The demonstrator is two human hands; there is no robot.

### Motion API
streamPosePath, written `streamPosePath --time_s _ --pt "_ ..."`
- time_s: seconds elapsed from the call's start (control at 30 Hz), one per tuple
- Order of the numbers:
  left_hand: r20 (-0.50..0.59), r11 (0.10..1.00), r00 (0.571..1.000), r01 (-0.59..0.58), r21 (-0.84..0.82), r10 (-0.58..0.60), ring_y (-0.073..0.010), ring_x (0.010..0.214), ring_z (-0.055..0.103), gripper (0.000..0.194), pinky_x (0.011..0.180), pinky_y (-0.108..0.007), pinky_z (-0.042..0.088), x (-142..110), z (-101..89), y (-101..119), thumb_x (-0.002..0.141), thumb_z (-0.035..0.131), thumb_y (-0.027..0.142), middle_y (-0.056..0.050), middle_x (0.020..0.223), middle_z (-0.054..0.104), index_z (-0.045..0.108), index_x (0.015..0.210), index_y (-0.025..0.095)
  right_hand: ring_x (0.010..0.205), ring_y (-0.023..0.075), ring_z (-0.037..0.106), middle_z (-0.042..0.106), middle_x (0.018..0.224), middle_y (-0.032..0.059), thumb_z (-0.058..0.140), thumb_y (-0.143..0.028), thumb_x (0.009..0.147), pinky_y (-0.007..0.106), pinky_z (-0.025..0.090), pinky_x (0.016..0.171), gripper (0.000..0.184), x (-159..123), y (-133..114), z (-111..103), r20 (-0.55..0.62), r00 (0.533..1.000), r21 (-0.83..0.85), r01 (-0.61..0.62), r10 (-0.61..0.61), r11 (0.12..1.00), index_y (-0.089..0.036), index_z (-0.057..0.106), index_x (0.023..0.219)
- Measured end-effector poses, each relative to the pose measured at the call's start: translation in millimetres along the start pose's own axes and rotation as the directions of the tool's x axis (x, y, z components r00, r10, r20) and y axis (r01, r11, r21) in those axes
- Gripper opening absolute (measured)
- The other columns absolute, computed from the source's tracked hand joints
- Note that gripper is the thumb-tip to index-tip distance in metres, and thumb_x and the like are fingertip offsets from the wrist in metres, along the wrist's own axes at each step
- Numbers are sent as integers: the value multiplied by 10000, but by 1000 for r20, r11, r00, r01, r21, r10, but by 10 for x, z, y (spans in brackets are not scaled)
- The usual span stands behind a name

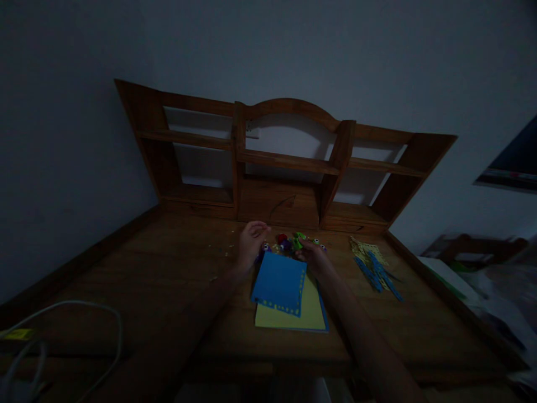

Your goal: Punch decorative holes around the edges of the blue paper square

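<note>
My right hand (310,251) is closed round a small green paper punch (298,240) above the back of the desk. To its left, my left hand (252,239) is raised with its fingertips drawn together; whether anything tiny is between them is too dark to tell. Below both hands lies a blue sheet (280,280) with rows of small holes along its right and lower edges. Yellow paper (289,319) shows beneath it. Between the hands sit a red punch (282,238) and a purple one (286,245). Another purple piece (265,248) with eyes stands beside my left hand.
Punched yellow and blue paper strips (377,271) lie in a pile at the right. More small pieces with eyes (319,244) sit past my right hand. Paper bits (227,254) are scattered at the left. A wooden shelf (289,161) borders the back; a white cable (119,324) curves at left.
</note>
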State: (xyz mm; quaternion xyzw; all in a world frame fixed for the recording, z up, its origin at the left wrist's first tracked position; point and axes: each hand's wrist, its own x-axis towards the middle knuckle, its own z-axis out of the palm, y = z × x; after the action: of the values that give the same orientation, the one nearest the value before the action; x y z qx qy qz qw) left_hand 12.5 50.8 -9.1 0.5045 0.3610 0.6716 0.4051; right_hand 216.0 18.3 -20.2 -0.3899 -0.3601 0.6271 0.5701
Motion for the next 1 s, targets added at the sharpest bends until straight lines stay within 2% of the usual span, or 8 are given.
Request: streamPosePath --time_s 0.1,0.23,0.33,0.47,0.57,0.7,0.83,1.0 --pt "-31 1000 1000 4 11 -4 -159 852 627 292 778 -273 480 18 -13 -24 671 747 309 -52 867 653 599 873 159 588 122 602 653 706 4 800 -300 634 227 477 567 251 -1 -9 13 -84 996 15 39 -38 999 -167 642 777" --pt "-12 999 1000 -17 38 17 -160 860 626 273 792 -280 481 2 3 -7 690 735 316 -52 863 653 598 866 159 620 118 614 665 760 16 787 -322 664 217 498 595 258 -13 -50 27 -87 993 22 86 -84 996 -162 631 792" --pt "58 993 995 -85 85 80 -143 827 618 233 726 -242 482 -78 55 51 747 693 322 -42 878 645 602 895 167 634 108 609 677 834 33 763 -329 706 210 513 616 251 -51 -103 49 2 999 118 45 -46 992 -165 636 849" --pt "230 940 957 -235 246 179 -62 537 474 188 497 -187 382 -260 157 181 839 607 323 -21 879 622 642 967 191 655 102 595 671 924 51 726 -297 755 185 509 583 223 -124 -153 115 175 984 155 13 -40 988 -164 652 918" --pt "297 853 888 -434 290 351 -69 625 500 142 557 -193 409 -376 216 285 836 624 274 -32 959 600 673 949 205 647 89 581 660 956 58 698 -273 783 172 500 563 271 -166 -164 173 268 962 126 9 -43 992 -155 661 1025" --pt "332 799 832 -536 272 445 -93 752 547 128 650 -211 454 -432 242 370 848 611 214 -38 966 576 677 958 212 669 83 574 648 990 58 676 -262 804 165 482 553 288 -200 -169 222 325 944 111 26 -61 993 -172 663 1077" --pt "350 791 820 -550 268 452 -131 896 562 122 745 -252 473 -414 233 371 860 588 181 -40 953 561 676 935 220 675 83 557 638 980 56 669 -271 813 166 458 544 282 -219 -171 238 331 941 98 41 -71 994 -179 668 1079" --pt "338 786 818 -558 267 466 -129 890 565 91 746 -259 481 -405 223 343 837 624 196 -34 962 546 682 903 220 686 89 542 623 984 60 674 -276 807 177 440 549 302 -217 -162 247 348 934 92 46 -75 995 -179 662 1092"
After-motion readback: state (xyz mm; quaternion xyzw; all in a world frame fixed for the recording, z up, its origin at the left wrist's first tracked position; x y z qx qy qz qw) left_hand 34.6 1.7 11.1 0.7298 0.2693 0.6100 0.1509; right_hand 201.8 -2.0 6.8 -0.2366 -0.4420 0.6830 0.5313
